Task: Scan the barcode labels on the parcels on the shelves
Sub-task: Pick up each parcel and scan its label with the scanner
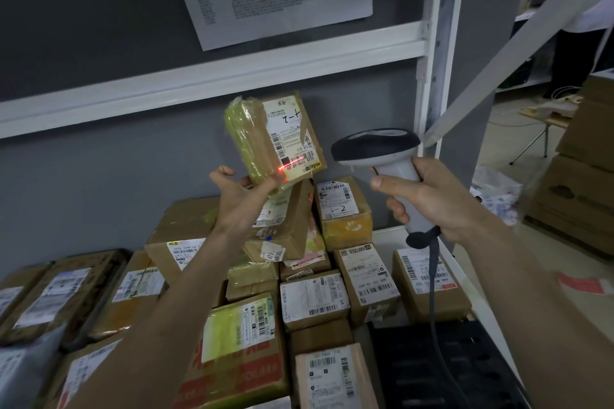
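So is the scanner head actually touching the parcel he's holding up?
Apart. The head view shows grey wall between the scanner in the right hand and the raised parcel in the left hand; only the red line reaches its label.

dim indoor | brighter at right | red scan line glare on label (292, 139) | wide-angle edge bend, soft corners

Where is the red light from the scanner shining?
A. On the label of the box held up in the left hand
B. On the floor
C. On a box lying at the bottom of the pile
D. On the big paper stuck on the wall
A: the red line from the scanner in the right hand falls across the label of the small box that the left hand holds up.
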